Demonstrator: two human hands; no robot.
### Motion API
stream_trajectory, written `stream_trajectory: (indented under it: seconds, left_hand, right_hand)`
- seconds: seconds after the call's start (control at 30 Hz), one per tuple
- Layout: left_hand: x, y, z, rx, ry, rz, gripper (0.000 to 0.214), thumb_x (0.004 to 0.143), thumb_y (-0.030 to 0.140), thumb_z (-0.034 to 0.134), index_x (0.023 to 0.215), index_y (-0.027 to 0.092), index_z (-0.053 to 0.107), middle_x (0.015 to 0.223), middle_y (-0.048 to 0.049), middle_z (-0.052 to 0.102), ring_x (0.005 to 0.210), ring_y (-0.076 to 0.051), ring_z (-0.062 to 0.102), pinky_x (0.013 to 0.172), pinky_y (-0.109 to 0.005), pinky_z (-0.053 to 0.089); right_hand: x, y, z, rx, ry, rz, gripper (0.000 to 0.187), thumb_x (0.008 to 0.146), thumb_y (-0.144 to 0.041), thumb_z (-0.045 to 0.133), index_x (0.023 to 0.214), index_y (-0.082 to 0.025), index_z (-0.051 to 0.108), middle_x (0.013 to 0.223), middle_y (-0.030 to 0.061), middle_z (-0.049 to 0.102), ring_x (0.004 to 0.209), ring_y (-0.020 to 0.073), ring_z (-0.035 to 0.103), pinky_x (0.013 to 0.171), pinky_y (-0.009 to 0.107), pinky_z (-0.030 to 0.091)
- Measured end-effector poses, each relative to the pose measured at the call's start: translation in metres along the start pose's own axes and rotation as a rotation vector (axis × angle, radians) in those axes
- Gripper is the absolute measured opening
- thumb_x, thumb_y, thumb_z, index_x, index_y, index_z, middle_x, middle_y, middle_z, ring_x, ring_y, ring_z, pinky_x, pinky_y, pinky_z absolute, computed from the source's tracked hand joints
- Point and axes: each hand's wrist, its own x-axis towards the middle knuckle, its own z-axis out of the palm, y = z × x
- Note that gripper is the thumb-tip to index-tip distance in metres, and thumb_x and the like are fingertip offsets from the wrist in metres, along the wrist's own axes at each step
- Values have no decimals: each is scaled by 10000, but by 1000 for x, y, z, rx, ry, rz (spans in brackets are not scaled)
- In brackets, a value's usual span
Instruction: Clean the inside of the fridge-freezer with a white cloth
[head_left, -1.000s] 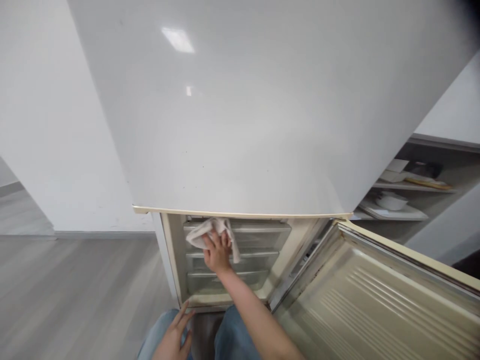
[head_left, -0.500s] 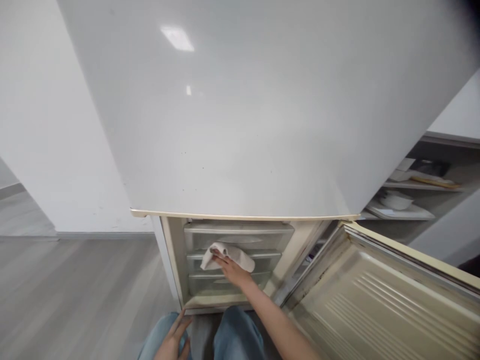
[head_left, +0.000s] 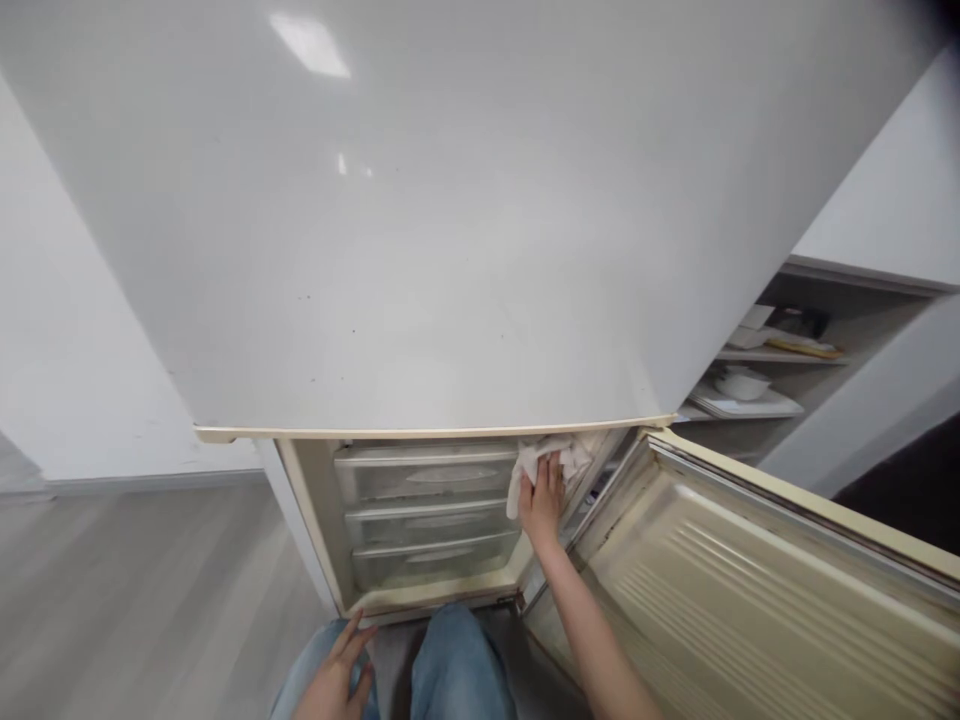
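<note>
My right hand (head_left: pixel 543 502) presses a white cloth (head_left: pixel 526 463) against the upper right inner side of the open freezer compartment (head_left: pixel 311 520). The cloth bunches above and around the fingers, which are bent over it. Beside it, at the left, are clear freezer drawers (head_left: pixel 424 522) stacked one above another, all pushed in. My left hand (head_left: pixel 339 672) rests over my left knee with its fingers spread and holds nothing. The freezer door (head_left: pixel 750 580) stands swung open to the right of my right forearm.
The large pale upper fridge door (head_left: pixel 450 220) fills the view above the compartment. At the right, a shelf unit (head_left: pixel 780 355) holds a white bowl (head_left: pixel 742 382) and other items. My knees (head_left: pixel 457 660) are close to the freezer's lower edge. Grey floor (head_left: pixel 165 570) lies at the left.
My right hand and the cloth have moved from the middle of the drawer fronts to the compartment's upper right side. The view has turned right; my left hand stays by my knee.
</note>
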Motion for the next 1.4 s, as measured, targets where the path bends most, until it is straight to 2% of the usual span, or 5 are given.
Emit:
stream_trajectory:
  seconds: [0.33, 0.5, 0.7, 0.87, 1.4]
  left_hand:
    - [6, -6, 12, -121, 39, -84, 587, 769, 256, 422, 1331, 89, 439, 1482, -170, 410, 1391, -240, 358, 1188, -437, 241]
    - [38, 18, -3, -606, 91, -215, 626, 685, 212, 555, 1281, 60, 444, 1429, -240, 457, 1281, -313, 493, 1151, -470, 290]
    - [104, 75, -20, -1202, -22, -355, 424, 751, 311, 604, 1154, 195, 548, 1389, -164, 526, 1205, -292, 563, 1033, -465, 430]
    - [128, 96, -16, -1406, -110, -388, 287, 804, 367, 561, 1028, 190, 591, 1439, -148, 478, 1220, -271, 554, 939, -393, 490]
    - [88, 116, 2, -1499, 4, -436, 155, 820, 292, 589, 935, 189, 596, 1293, -127, 610, 830, -143, 667, 721, -277, 491]
  right_hand:
    - [-56, 11, 31, 335, 41, 284, 642, 909, -493, 280, 1380, -67, 373, 1414, 242, 413, 1339, 321, 374, 1071, 502, 314]
    - [-90, 11, 31, 406, -75, 494, 706, 834, -523, 324, 1358, -63, 432, 1368, 230, 482, 1255, 342, 479, 1006, 497, 388]
    - [-85, -4, -8, 735, -234, 729, 683, 665, -576, 542, 1152, -105, 624, 1256, 168, 605, 1210, 323, 521, 1043, 454, 376]
    - [-84, -28, -62, 1211, -196, 1248, 519, 584, -428, 742, 1029, -178, 645, 1014, 77, 724, 982, 277, 662, 874, 400, 523]
    - [-95, -36, -157, 1457, -139, 1574, 334, 625, -346, 726, 881, -131, 723, 877, 122, 742, 981, 317, 671, 860, 448, 541]
